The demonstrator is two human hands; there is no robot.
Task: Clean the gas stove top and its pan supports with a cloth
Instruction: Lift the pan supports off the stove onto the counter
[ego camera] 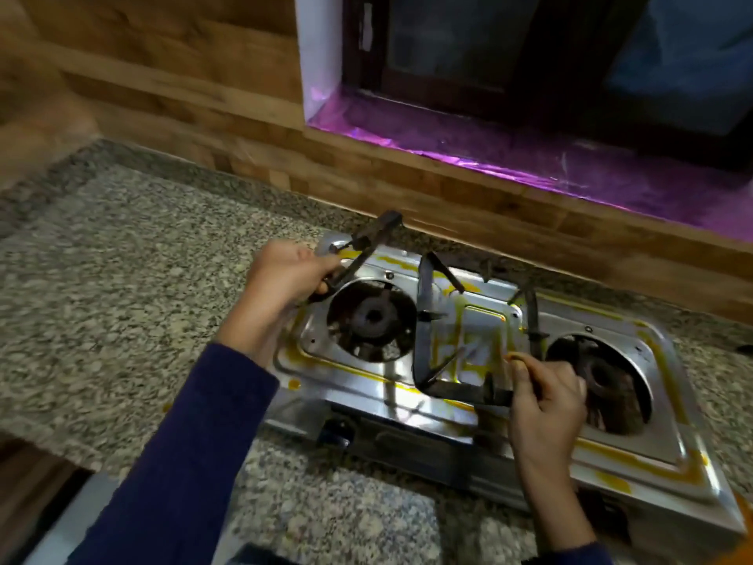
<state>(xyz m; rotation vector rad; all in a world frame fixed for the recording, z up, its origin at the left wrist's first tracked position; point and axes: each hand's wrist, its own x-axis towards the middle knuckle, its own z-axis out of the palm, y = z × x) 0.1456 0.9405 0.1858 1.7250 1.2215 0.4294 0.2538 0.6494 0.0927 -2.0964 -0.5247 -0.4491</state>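
Note:
A two-burner steel gas stove (481, 324) sits on the granite counter, its top streaked with yellow stains. My left hand (285, 279) grips one dark pan support (358, 254), lifted and tilted over the stove's back left corner. My right hand (546, 397) holds the front edge of the other pan support (423, 320), which is raised off its burner and lies tilted across the middle of the stove. Both burners, the left burner (373, 318) and the right burner (599, 381), are uncovered. No cloth is in view.
A speckled granite counter (122, 287) stretches to the left and in front of the stove. A wood-pattern wall (203, 95) stands behind, with a window sill lined in purple foil (529, 157) at the back right. The stove's knob (336, 430) faces me.

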